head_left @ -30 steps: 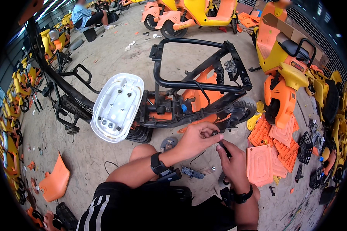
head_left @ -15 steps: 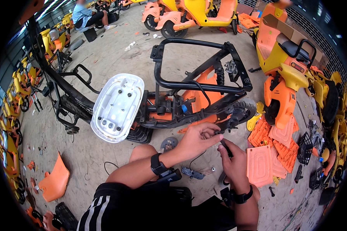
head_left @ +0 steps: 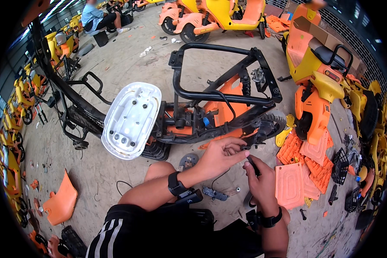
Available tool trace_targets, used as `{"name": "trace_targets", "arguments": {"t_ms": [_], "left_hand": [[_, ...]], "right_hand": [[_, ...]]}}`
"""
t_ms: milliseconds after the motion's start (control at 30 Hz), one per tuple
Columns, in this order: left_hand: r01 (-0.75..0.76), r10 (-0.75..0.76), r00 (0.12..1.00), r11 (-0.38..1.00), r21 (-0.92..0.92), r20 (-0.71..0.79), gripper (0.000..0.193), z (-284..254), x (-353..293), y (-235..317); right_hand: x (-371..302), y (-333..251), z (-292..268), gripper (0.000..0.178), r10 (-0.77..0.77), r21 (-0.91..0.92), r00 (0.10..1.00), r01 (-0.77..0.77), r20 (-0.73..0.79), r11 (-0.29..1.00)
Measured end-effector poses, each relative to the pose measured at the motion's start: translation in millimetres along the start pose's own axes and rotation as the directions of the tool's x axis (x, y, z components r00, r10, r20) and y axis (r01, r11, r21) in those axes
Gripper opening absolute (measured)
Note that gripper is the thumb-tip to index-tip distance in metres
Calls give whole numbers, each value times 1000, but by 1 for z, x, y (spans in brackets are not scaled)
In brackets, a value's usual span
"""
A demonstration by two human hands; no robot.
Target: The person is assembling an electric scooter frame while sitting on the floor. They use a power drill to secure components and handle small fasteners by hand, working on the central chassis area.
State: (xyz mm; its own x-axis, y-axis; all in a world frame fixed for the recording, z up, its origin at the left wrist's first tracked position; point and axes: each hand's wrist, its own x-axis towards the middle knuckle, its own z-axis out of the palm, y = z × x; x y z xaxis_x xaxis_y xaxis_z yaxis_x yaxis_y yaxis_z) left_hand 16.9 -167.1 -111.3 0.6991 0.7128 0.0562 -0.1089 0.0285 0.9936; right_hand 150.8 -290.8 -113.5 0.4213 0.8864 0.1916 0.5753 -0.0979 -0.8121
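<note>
My left hand (head_left: 222, 158) is closed, thumb and fingers pinching a small dark part (head_left: 245, 148) just below the rear wheel; its exact kind is hidden. Close beside it, my right hand (head_left: 262, 176) is wrapped round a black handle-shaped piece (head_left: 254, 165) that points up toward the left fingertips. Beyond both hands stands a stripped black scooter frame (head_left: 228, 99) with orange inner panels and a rear wheel (head_left: 274, 124). Resting on the frame's middle is a white oval tray-like cover (head_left: 135, 116) with several dark bolts or screws on it.
A grey-black tool (head_left: 215, 193) lies on the floor between my knees. To the right are stacked orange panels (head_left: 289, 182), black baskets (head_left: 340, 165) and a yellow-orange scooter (head_left: 307, 64). An orange panel (head_left: 62, 200) lies at left. Another person (head_left: 96, 19) sits far back.
</note>
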Motion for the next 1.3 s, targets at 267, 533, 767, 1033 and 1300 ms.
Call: {"name": "trace_targets", "arguments": {"t_ms": [267,533,767,1033,1300], "left_hand": [[-3,3,1000,1000,6,-25,30,0,1,-2],[10,-9,1000,999,37,-20,29,1,0,1],[15,-18,999,996,88,39,31,1,0,-3],[-24,18,999,993,112,48,33,2,1,0],[39,-40,999,999,31,21,25,1,-3,0]], "right_hand": [[-1,2,0,25,-13,-18,1000,13,12,1000],[-1,5,0,25,-12,-22,1000,13,16,1000],[-2,8,1,24,-44,-21,999,44,7,999],[-4,7,0,24,-68,0,998,68,-10,998],[-3,4,2,26,-52,21,998,51,34,998]]}}
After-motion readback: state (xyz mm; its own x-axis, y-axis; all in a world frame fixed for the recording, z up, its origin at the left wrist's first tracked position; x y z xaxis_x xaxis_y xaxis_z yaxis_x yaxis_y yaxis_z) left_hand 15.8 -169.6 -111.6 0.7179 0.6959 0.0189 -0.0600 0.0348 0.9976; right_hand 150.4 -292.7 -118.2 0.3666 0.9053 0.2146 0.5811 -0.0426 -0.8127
